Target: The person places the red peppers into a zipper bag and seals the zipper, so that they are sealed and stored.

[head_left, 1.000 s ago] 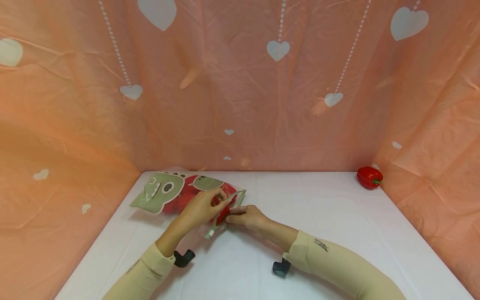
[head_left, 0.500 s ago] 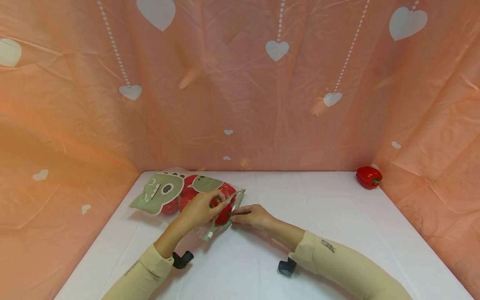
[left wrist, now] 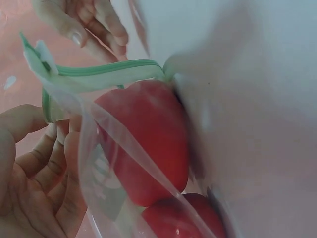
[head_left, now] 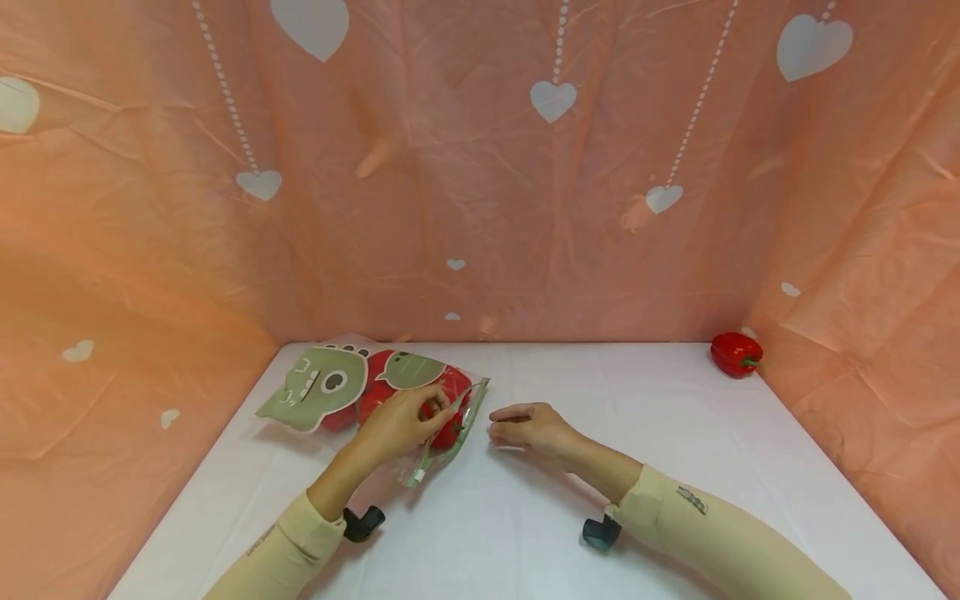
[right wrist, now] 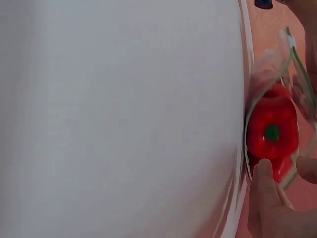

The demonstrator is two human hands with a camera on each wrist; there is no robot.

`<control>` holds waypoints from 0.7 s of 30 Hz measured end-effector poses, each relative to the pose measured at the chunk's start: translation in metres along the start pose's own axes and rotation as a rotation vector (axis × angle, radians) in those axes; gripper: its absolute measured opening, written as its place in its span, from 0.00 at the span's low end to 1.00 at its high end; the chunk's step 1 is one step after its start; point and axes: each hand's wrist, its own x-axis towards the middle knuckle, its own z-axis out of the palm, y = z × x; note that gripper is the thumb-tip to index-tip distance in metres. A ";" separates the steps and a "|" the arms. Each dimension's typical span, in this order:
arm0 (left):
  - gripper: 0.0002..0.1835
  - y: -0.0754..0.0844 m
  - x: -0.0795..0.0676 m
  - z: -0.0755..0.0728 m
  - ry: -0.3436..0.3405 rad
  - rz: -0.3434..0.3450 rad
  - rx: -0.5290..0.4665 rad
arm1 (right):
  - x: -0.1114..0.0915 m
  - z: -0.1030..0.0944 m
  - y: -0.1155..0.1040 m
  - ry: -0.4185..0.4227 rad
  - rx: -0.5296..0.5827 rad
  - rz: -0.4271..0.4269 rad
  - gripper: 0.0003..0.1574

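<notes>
A clear zip bag [head_left: 315, 387] with green cartoon prints lies on the left of the table, its mouth facing right. Several red bell peppers show inside; the bell pepper nearest the mouth [right wrist: 272, 131] has its green stem toward the opening. My left hand [head_left: 397, 423] pinches the bag's upper rim between thumb and fingers, so the green-edged mouth gapes. A white slider [left wrist: 47, 57] sits at one end of the zip. My right hand [head_left: 534, 429] is just right of the mouth, apart from it, fingers extended and holding nothing.
Another red bell pepper [head_left: 737, 354] lies at the table's back right corner. The white table [head_left: 637, 400] is bordered by an orange curtain [head_left: 487, 208] with heart prints at the back and both sides. A black wrist camera [head_left: 363, 523] sits under each forearm.
My right hand has drawn back to the right, away from the bag mouth and the bell pepper there. The left hand keeps its pinch on the rim almost unmoved.
</notes>
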 end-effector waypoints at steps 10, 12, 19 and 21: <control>0.06 -0.002 -0.001 0.004 -0.006 -0.013 -0.019 | -0.015 -0.037 -0.001 0.072 -0.008 -0.003 0.28; 0.05 -0.002 -0.002 0.004 -0.008 -0.021 -0.020 | -0.017 -0.044 -0.001 0.091 -0.013 -0.010 0.29; 0.05 -0.002 -0.003 0.006 -0.018 -0.038 -0.027 | -0.026 -0.070 0.000 0.140 0.009 -0.018 0.31; 0.05 -0.003 -0.003 0.006 -0.021 -0.036 -0.029 | -0.028 -0.077 -0.001 0.147 0.013 -0.015 0.33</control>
